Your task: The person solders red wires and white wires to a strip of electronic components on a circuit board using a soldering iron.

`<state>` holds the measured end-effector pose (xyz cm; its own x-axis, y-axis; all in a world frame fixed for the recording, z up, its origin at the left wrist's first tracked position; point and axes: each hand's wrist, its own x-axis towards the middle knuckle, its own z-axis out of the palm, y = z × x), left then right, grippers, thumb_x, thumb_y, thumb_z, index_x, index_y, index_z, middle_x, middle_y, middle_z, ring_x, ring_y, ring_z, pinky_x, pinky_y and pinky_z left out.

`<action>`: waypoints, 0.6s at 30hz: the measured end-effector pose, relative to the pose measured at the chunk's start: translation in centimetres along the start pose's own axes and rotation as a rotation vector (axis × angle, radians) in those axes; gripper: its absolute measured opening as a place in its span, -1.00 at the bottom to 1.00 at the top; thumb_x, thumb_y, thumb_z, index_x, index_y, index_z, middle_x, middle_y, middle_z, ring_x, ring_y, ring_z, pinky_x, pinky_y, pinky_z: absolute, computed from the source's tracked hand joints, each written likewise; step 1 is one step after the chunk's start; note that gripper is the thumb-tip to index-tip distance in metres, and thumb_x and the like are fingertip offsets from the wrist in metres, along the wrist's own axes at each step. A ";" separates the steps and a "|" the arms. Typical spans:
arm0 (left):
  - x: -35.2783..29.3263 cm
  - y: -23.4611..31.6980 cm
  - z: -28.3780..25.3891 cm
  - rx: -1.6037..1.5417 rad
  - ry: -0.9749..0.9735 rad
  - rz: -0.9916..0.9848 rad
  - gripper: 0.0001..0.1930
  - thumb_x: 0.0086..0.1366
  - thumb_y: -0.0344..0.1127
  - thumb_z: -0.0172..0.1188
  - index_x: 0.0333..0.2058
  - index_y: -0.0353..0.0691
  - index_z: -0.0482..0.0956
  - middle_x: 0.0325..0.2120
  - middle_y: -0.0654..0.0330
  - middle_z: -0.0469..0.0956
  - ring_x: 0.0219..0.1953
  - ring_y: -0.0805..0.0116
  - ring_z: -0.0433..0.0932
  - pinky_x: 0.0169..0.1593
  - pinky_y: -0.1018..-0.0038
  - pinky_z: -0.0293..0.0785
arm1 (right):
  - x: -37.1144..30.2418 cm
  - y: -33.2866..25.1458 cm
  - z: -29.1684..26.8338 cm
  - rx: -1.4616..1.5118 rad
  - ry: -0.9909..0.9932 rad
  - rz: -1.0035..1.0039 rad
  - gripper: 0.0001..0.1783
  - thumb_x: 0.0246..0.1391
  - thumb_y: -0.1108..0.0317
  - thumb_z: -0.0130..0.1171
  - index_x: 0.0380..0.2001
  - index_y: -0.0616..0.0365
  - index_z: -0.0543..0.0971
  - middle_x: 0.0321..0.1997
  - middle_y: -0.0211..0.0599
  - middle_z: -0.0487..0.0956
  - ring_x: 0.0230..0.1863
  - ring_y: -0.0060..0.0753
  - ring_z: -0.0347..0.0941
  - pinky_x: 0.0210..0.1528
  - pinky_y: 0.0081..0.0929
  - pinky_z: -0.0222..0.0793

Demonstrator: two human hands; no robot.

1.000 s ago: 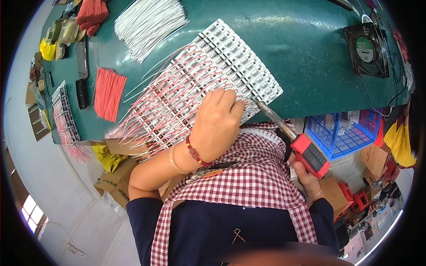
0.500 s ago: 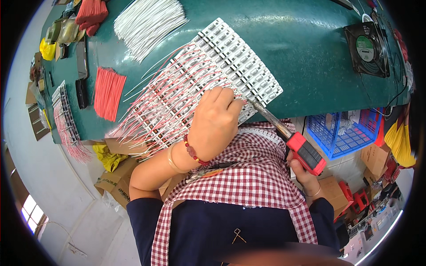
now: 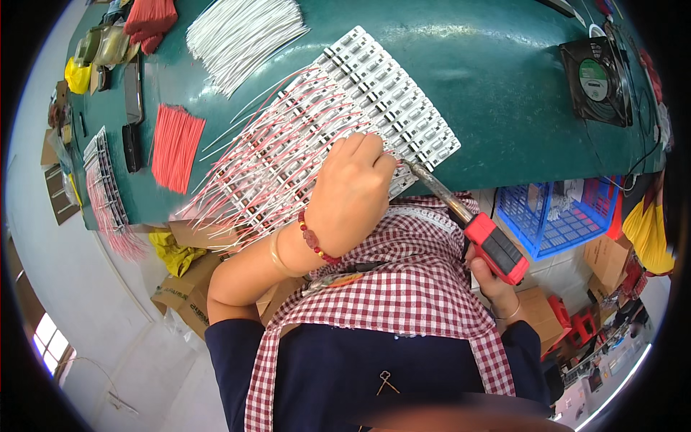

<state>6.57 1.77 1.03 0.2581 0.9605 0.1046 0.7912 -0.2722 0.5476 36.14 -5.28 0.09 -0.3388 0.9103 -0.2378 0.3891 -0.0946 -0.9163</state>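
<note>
My left hand is closed in a pinch over the near right part of a white panel of small modules. A short red end of wire shows at its thumb tip; the rest is hidden by the fingers. My right hand grips a soldering iron with a red and black handle. The iron's metal tip points up and left, close to the left thumb at the panel. Many red and white wires run from the left part of the panel and hang over the table's near edge.
A bundle of white wires and a bundle of red wires lie on the green table. Another wired panel is at the far left. A black fan stands at the right, above a blue crate.
The left hand and wrist have shifted slightly. The iron holds nearly the same place, its tip still by the left thumb.
</note>
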 end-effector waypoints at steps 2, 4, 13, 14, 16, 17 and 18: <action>0.1 -0.1 0.1 -0.001 -0.009 -0.001 -0.89 0.02 -0.58 0.21 -0.43 -0.28 0.64 -0.52 0.11 0.36 -0.38 0.12 0.42 -0.25 0.26 0.39 | -0.1 -0.1 0.0 0.004 0.027 0.011 -0.82 -0.03 0.28 0.28 -0.43 0.19 0.62 -0.46 -0.29 0.61 -0.47 -0.32 0.56 -0.42 -0.43 0.45; 0.1 -0.1 0.0 -0.003 -0.016 -0.004 -0.89 0.02 -0.58 0.21 -0.44 -0.28 0.64 -0.52 0.11 0.37 -0.37 0.11 0.42 -0.25 0.26 0.39 | -0.6 0.3 -0.1 0.028 0.032 0.019 -0.82 -0.02 0.28 0.27 -0.43 0.18 0.62 -0.46 -0.30 0.61 -0.47 -0.33 0.56 -0.42 -0.44 0.44; 0.1 -0.1 0.0 0.014 -0.024 -0.007 -0.91 0.02 -0.57 0.21 -0.46 -0.29 0.63 -0.52 0.10 0.38 -0.37 0.11 0.43 -0.25 0.27 0.40 | -0.2 -0.2 0.1 0.084 0.039 0.031 -0.81 -0.01 0.26 0.26 -0.44 0.16 0.63 -0.46 -0.32 0.61 -0.46 -0.35 0.55 -0.40 -0.44 0.44; 0.2 -0.1 0.0 0.018 -0.022 -0.003 -0.92 0.02 -0.56 0.21 -0.46 -0.29 0.63 -0.52 0.09 0.38 -0.37 0.11 0.43 -0.25 0.27 0.40 | -0.2 -0.2 0.1 0.084 0.038 0.045 -0.81 -0.01 0.26 0.27 -0.43 0.17 0.62 -0.46 -0.32 0.61 -0.45 -0.35 0.55 -0.40 -0.44 0.44; 0.1 -0.2 0.0 0.022 -0.020 0.001 -0.92 0.02 -0.56 0.21 -0.46 -0.28 0.63 -0.52 0.09 0.38 -0.37 0.11 0.43 -0.25 0.26 0.40 | -0.3 -0.1 0.1 0.094 0.041 0.046 -0.80 -0.01 0.25 0.27 -0.42 0.17 0.62 -0.46 -0.32 0.61 -0.45 -0.35 0.55 -0.40 -0.44 0.44; -0.1 -0.3 0.0 0.018 -0.017 -0.009 -0.92 0.03 -0.55 0.22 -0.45 -0.27 0.62 -0.51 0.10 0.39 -0.37 0.12 0.44 -0.25 0.27 0.40 | -0.3 -0.1 0.2 0.104 0.043 0.047 -0.79 -0.01 0.25 0.27 -0.41 0.18 0.62 -0.45 -0.31 0.61 -0.46 -0.35 0.55 -0.40 -0.44 0.43; -0.2 -0.3 0.0 0.014 -0.015 -0.018 -0.92 0.05 -0.54 0.23 -0.44 -0.26 0.62 -0.51 0.10 0.39 -0.37 0.12 0.44 -0.25 0.27 0.40 | -0.3 -0.1 0.1 0.104 0.044 0.047 -0.79 -0.01 0.25 0.27 -0.41 0.18 0.62 -0.45 -0.31 0.61 -0.46 -0.35 0.55 -0.40 -0.44 0.43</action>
<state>6.26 1.70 0.84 0.2521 0.9642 0.0825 0.8034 -0.2560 0.5377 36.11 -5.60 0.18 -0.2840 0.9204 -0.2689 0.3116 -0.1766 -0.9337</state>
